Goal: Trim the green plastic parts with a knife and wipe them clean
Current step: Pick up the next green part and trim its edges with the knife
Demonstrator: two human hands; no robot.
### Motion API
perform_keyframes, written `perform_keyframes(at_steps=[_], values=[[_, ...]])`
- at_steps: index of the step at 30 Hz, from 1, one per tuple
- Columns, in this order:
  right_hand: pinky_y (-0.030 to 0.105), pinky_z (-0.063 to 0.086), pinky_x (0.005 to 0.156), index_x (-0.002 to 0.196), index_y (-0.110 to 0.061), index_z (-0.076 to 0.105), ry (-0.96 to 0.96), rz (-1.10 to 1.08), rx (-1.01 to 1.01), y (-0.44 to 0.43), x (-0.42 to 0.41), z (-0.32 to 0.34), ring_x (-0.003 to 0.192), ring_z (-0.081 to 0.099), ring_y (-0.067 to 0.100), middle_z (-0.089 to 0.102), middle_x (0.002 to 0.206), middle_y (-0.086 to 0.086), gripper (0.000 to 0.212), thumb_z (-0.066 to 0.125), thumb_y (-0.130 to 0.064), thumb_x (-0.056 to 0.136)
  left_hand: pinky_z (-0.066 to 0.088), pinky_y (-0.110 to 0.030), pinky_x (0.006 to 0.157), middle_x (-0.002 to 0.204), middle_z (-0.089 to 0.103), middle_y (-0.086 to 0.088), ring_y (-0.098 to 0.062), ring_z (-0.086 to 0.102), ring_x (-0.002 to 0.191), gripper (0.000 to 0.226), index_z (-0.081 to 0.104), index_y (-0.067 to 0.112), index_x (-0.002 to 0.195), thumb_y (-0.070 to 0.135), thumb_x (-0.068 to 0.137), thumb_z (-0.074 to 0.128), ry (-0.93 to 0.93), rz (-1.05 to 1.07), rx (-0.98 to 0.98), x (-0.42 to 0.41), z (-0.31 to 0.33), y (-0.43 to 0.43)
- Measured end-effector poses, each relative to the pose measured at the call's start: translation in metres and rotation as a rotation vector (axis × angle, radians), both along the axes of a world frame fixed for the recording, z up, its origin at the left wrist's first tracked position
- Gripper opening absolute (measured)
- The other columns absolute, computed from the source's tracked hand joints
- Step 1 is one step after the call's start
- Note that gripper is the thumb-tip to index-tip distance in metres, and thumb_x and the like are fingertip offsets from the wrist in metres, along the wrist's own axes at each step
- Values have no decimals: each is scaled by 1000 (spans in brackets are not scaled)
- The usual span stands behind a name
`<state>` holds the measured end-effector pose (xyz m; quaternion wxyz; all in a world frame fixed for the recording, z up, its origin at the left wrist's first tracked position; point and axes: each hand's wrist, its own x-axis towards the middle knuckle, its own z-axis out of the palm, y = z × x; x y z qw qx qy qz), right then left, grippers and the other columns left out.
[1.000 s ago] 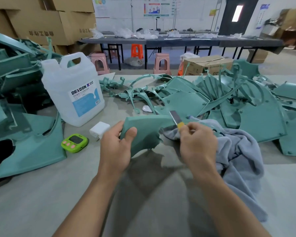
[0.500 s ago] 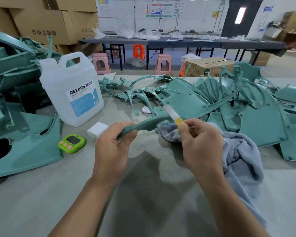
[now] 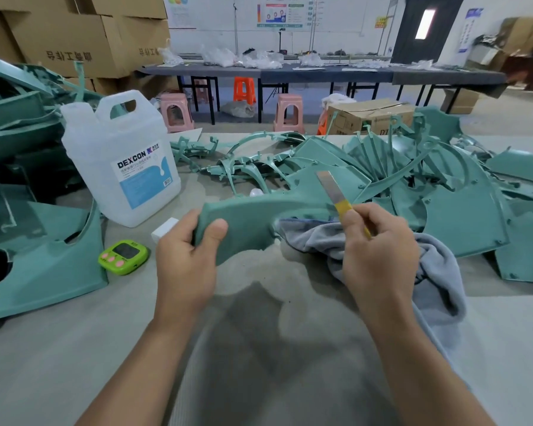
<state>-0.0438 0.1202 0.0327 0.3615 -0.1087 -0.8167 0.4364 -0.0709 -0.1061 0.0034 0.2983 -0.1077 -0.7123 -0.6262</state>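
Note:
My left hand grips the near left end of a curved green plastic part, thumb on top, holding it above the table. My right hand pinches a yellow-handled knife whose bare steel blade points up and away, lying against the part's right end. A grey cloth lies bunched under and to the right of my right hand.
A white DEXCON jug stands at the left, with a green timer and a small white block in front of it. Piles of green parts fill the left side and the right side. Stools and long tables stand beyond.
My left hand turned the green part from edge-on back to showing its broad face. The knife blade rose and now lies at the part's right end.

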Motion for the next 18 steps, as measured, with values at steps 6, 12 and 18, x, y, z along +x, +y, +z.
perform_keyframes(at_steps=[6,12,18], values=[[39,18,116,77,-23,75,-171,58,357,7,-1,7,141,40,24,57,148,-1,17,69,-23,93,55,-19,63,83,77,13,-2,67,72,20,80,35,88,18,89,70,-100,65,344,-8,7,-13],[38,48,70,60,-27,66,-307,209,282,17,-2,3,70,59,13,65,70,-10,33,67,-19,91,57,-22,61,85,79,1,-10,73,70,23,83,28,86,6,85,76,-175,20,371,-13,6,-17],[32,43,66,59,-17,68,-209,235,-107,34,-13,-4,68,57,4,68,74,-11,34,72,-19,92,60,-40,84,89,80,-2,-26,76,86,19,79,21,91,7,78,82,-459,6,237,-17,-7,-17]])
